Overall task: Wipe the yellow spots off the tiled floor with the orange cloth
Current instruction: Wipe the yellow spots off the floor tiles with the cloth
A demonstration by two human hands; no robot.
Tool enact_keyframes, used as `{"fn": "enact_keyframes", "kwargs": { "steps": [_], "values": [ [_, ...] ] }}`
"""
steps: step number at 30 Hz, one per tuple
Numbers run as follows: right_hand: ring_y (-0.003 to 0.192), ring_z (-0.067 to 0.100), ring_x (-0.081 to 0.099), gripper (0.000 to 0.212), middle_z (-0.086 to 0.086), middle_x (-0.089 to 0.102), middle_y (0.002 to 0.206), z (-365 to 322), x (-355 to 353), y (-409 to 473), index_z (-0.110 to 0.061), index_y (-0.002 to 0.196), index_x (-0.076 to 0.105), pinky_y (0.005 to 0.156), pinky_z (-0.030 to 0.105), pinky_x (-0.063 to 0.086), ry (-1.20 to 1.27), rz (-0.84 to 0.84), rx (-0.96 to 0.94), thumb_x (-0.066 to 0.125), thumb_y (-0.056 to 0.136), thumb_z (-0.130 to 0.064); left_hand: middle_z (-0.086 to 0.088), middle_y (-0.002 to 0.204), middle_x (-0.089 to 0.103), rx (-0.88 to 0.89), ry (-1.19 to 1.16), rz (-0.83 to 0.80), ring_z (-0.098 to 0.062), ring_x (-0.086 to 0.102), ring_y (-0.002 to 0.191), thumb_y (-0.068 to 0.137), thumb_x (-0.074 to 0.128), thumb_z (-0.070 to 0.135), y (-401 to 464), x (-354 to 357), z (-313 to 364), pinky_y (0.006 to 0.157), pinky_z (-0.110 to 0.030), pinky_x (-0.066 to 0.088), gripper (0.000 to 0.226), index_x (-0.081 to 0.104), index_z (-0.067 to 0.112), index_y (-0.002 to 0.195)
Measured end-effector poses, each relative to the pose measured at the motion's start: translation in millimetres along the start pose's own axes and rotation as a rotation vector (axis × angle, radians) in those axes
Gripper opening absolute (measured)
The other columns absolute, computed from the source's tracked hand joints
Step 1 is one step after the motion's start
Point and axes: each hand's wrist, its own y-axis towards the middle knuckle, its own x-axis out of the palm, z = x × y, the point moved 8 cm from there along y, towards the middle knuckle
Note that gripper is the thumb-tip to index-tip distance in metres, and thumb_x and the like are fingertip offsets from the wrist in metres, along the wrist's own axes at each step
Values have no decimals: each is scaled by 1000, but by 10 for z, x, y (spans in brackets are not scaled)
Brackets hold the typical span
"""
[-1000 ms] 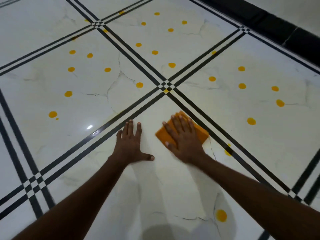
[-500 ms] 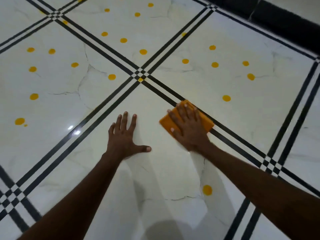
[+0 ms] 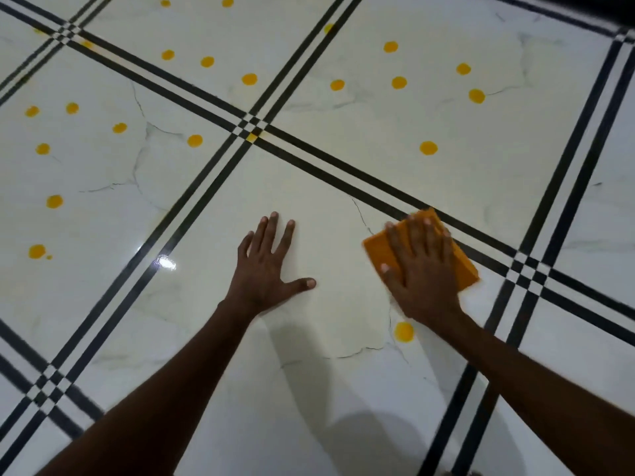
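While pressed flat, orange cloth (image 3: 468, 266) under right-hand fingers (image 3: 426, 235)

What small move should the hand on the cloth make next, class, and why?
Probably drag the orange cloth back toward the wrist: the right hand presses it flat, and the nearest yellow spot lies just behind it on the same tile.

Dim light, glare on glossy floor (image 3: 165, 264), soft shadows.

Tiled floor (image 3: 309, 187) (glossy): yellow spots (image 3: 428, 148), orange cloth (image 3: 381, 252).
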Motion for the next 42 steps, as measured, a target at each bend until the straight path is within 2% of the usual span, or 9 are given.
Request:
{"fn": "enact_keyframes", "kwargs": {
  "steps": [3,8,14,18,21,27,32,38,42],
  "values": [
    [158,41,2,80,15,0,172,-203,47,-604,-27,164,1,124,64,5,8,-11,73,33,98,-59,-9,166,-16,-22,13,-9,-26,-14,153,75,35,91,13,35,50,123,-51,4,114,-9,26,158],
    [158,38,2,79,13,3,172,-726,138,-167,-29,164,7,125,62,5,0,-57,-313,33,97,-62,-8,166,-14,-5,23,-12,-25,-13,153,77,34,90,7,28,2,123,-50,4,111,-9,28,158],
    [158,40,2,77,15,1,172,159,-27,-122,-27,164,-1,125,63,6,27,13,132,25,100,-60,-7,167,-10,-4,9,-6,-24,-10,154,76,36,89,18,9,-17,123,-49,8,109,-5,30,158],
    [158,41,-2,81,16,1,172,-823,195,-922,-25,165,7,121,67,12,58,-98,-239,36,97,-61,-10,167,-11,-2,21,-41,-27,-11,154,74,30,91,36,25,0,123,-51,6,112,-5,27,159],
    [158,38,0,82,12,4,172,-1053,218,-408,-29,164,10,123,65,9,25,-66,-452,39,96,-63,-10,167,-10,1,23,-43,-28,-9,154,74,26,91,39,18,14,122,-50,4,110,-3,27,159],
    [158,41,1,82,16,2,172,-396,69,33,-27,165,4,124,63,3,19,33,-11,33,96,-61,-14,167,3,-22,26,69,-31,1,154,88,29,75,180,-108,22,121,-52,11,91,8,22,159],
    [159,37,1,79,13,5,172,-836,102,334,-30,164,8,126,60,1,1,-19,-423,33,97,-64,-14,167,1,-59,0,22,-30,1,154,85,15,76,470,-90,170,123,-50,10,95,6,19,159],
    [155,45,13,75,20,17,169,314,-112,906,-26,164,15,123,65,8,15,118,123,32,97,-57,-13,166,6,-67,2,65,-31,7,153,91,29,66,530,-47,118,120,-50,14,86,8,18,159],
    [157,43,8,79,16,11,171,-579,64,659,-25,164,14,124,65,7,30,55,-249,35,97,-60,-5,167,-12,-117,-47,3,-25,-9,154,94,38,63,605,64,70,122,-51,7,85,-5,27,159]
  ]
}}
